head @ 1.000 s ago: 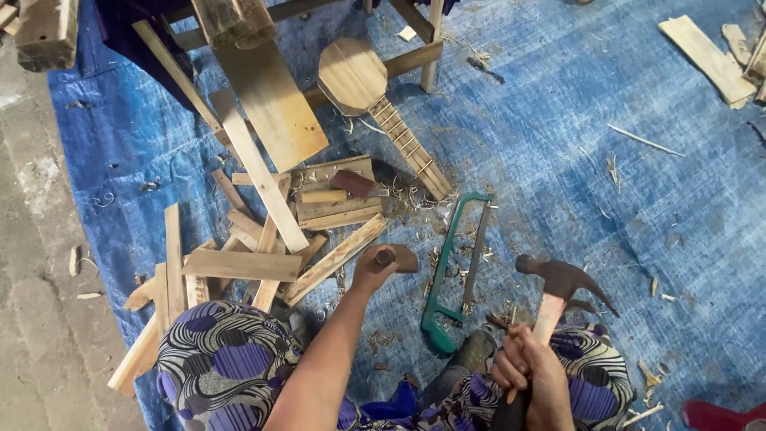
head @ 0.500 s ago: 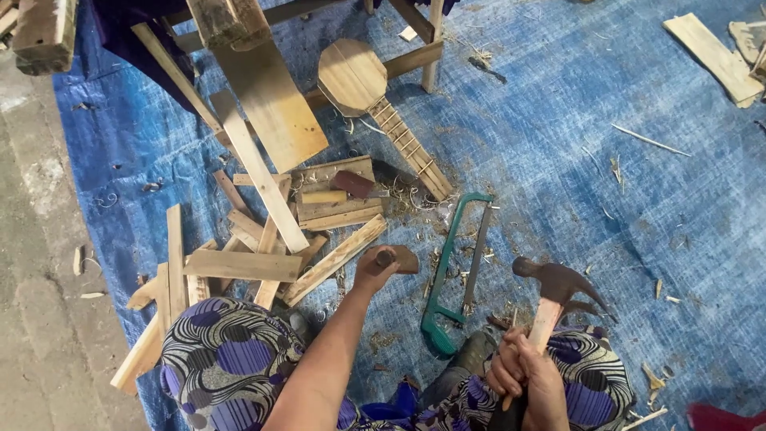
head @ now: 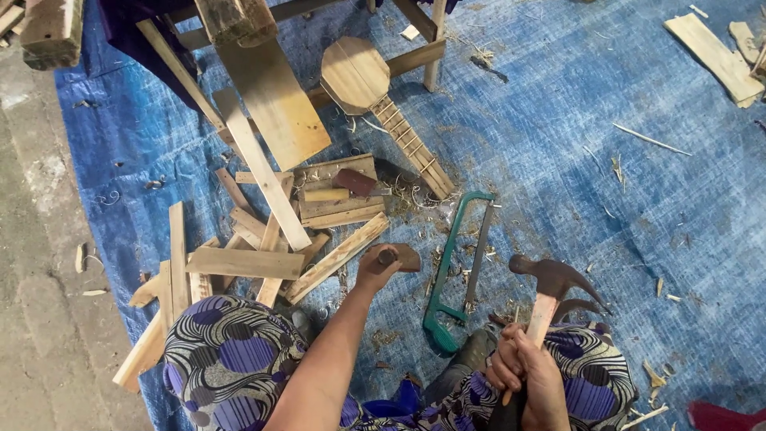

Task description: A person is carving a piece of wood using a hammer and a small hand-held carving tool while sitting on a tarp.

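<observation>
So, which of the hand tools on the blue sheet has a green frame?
The saw, lying between the two hands. The claw hammer held in the right hand has a wooden handle and dark metal head.

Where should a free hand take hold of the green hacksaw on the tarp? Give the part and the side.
Grip the green hacksaw by its handle, the thick end nearest the person, coming from above on the near side. The frame lies flat on the blue tarp, and the blade runs along its right side, so keep fingers off there.

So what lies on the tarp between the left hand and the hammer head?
The green-framed hacksaw lies there on the blue tarp, among wood shavings, seen in the head view.
</observation>
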